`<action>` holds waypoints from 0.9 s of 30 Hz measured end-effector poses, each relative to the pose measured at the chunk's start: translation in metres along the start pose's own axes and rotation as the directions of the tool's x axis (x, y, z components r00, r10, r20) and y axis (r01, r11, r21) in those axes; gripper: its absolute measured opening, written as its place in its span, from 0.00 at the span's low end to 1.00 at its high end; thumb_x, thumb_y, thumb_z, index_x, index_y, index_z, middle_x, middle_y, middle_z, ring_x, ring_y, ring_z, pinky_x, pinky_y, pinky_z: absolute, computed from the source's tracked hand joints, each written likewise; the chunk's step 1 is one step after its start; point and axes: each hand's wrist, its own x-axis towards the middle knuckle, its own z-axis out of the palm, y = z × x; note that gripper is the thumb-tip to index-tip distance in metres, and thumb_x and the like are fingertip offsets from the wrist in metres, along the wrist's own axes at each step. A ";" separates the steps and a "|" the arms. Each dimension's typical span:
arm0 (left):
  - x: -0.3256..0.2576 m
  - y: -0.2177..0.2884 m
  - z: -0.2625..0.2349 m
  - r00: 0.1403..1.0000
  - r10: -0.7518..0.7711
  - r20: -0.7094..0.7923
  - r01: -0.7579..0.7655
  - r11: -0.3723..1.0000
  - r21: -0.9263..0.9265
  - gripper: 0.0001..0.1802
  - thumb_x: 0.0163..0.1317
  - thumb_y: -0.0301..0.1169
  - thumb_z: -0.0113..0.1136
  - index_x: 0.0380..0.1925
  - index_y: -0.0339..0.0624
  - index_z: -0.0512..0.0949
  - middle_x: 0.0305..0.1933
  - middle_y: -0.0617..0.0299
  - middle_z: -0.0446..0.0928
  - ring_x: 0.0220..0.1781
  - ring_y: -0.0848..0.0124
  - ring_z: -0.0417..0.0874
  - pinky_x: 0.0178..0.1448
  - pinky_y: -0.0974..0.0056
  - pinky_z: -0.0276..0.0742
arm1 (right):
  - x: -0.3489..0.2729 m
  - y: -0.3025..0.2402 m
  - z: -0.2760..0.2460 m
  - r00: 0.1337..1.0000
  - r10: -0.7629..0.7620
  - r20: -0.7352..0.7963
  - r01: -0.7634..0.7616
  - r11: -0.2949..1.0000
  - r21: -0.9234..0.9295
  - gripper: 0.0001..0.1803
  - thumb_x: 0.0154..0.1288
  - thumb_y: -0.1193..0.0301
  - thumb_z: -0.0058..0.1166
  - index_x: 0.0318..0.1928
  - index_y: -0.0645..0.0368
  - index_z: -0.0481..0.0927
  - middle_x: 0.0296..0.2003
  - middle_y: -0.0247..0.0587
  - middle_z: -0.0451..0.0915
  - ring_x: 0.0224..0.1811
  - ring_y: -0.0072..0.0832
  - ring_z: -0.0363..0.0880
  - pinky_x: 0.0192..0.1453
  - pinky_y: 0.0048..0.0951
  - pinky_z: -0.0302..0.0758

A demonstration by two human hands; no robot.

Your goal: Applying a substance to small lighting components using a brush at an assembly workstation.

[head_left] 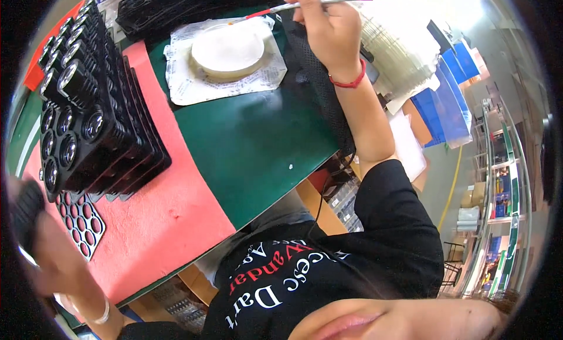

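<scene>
At the left edge my left hand point(56, 261), smeared by motion, grips a dark ribbed lens barrel point(28, 205). My right hand point(328, 23) is up at the far side, its fingers closed round a thin brush point(305, 4) with a red and white handle. The brush's orange tip is over the far rim of a round cream-white disc point(227, 50). This disc lies on a crumpled sheet of printed paper point(187, 89). Black trays point(117, 146) stand stacked at the left, with lens barrels point(73, 85) upright on top and round glass lenses in their pockets.
A flat black plate with round holes point(82, 223) lies on the pink mat point(170, 214), left of the green table mat point(246, 140). More black trays point(158, 12) stand at the back. Stacked pale sheets point(399, 44) and blue bins point(443, 105) are on the right.
</scene>
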 end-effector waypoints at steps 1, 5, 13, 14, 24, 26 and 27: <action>-0.009 0.014 0.003 0.995 0.060 0.079 -0.054 0.996 -0.077 0.23 0.42 0.35 0.62 0.39 0.41 0.70 0.34 0.58 0.70 0.34 0.66 0.71 0.41 0.61 0.68 | 0.001 0.000 0.003 0.999 -0.045 0.002 0.045 0.999 -0.025 0.16 0.66 0.68 0.46 0.23 0.64 0.76 0.15 0.37 0.73 0.17 0.20 0.71 0.22 0.22 0.65; -0.028 0.042 0.043 0.926 0.163 0.340 -0.036 0.936 -0.351 0.24 0.35 0.35 0.66 0.35 0.44 0.69 0.29 0.60 0.68 0.30 0.63 0.69 0.36 0.59 0.68 | 0.000 0.005 0.004 0.987 -0.158 0.041 0.162 0.976 -0.146 0.16 0.66 0.67 0.46 0.26 0.64 0.77 0.17 0.38 0.75 0.19 0.21 0.74 0.23 0.22 0.68; -0.034 0.056 0.074 0.894 0.176 0.412 0.035 0.889 -0.456 0.20 0.29 0.35 0.70 0.27 0.43 0.77 0.27 0.63 0.73 0.21 0.68 0.71 0.22 0.67 0.65 | -0.007 0.027 0.017 0.980 0.105 0.172 -0.149 0.952 0.266 0.14 0.65 0.66 0.48 0.29 0.63 0.80 0.20 0.37 0.79 0.24 0.20 0.78 0.29 0.19 0.73; -0.034 0.056 0.074 0.899 0.146 0.412 0.066 0.886 -0.458 0.21 0.27 0.34 0.70 0.27 0.43 0.77 0.27 0.62 0.73 0.21 0.68 0.71 0.22 0.67 0.65 | -0.007 0.028 0.020 0.973 0.112 0.202 -0.175 0.928 0.329 0.14 0.65 0.67 0.48 0.30 0.64 0.80 0.21 0.37 0.79 0.24 0.20 0.79 0.30 0.19 0.73; -0.036 0.058 0.078 0.835 0.070 0.545 0.192 0.892 -0.409 0.20 0.28 0.27 0.68 0.28 0.43 0.75 0.30 0.61 0.75 0.25 0.65 0.77 0.28 0.66 0.73 | -0.011 0.012 0.013 0.965 0.260 0.045 -0.261 0.916 0.304 0.17 0.69 0.65 0.43 0.28 0.64 0.78 0.17 0.32 0.75 0.19 0.15 0.71 0.25 0.15 0.65; -0.037 0.058 0.079 0.812 0.038 0.583 0.254 0.875 -0.412 0.19 0.29 0.25 0.68 0.28 0.43 0.75 0.31 0.60 0.75 0.26 0.66 0.77 0.28 0.67 0.74 | -0.010 0.011 0.011 0.980 0.200 0.014 -0.196 0.938 0.286 0.17 0.69 0.66 0.43 0.28 0.65 0.78 0.17 0.31 0.74 0.18 0.14 0.69 0.24 0.14 0.64; -0.038 0.058 0.079 0.804 0.022 0.594 0.293 0.855 -0.428 0.19 0.29 0.24 0.67 0.28 0.42 0.74 0.32 0.60 0.75 0.27 0.66 0.78 0.28 0.68 0.74 | -0.010 0.011 0.011 0.985 0.171 -0.003 -0.163 0.947 0.276 0.17 0.69 0.66 0.43 0.27 0.65 0.77 0.17 0.31 0.73 0.18 0.14 0.68 0.23 0.14 0.63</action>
